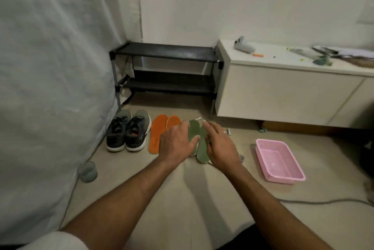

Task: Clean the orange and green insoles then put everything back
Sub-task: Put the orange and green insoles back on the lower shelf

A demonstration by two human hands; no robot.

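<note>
Both arms reach forward over the floor. Left hand (pixel 175 142) lies flat, fingers straight and spread, over the lower part of the right orange insole (pixel 172 121) and the left green insole (pixel 192 134); its thumb touches that green insole. Whether the palm presses down, cannot tell. Right hand (pixel 219 142) is relaxed, fingers straight and slightly apart, over the right edge of the right green insole (pixel 202 151); it grips nothing visible.

4 insoles lie side by side on the beige floor (pixel 182 199): 2 orange to the left, with the left orange insole (pixel 157 134) fully visible, and 2 green to the right, touching each other. Pair of grey sneakers (pixel 128 131) stands just left of the orange ones, toes toward the camera. Pink plastic basket (pixel 279 161) sits on the floor well to the right of the hands. Black 2-tier shoe rack (pixel 166 71) stands behind, against the wall, beside a white cabinet (pixel 283 91). White curtain (pixel 50 67) hangs at left. Small clear cup (pixel 87 171) is near the curtain hem. Grey cable (pixel 323 202) runs across the floor at right.
</note>
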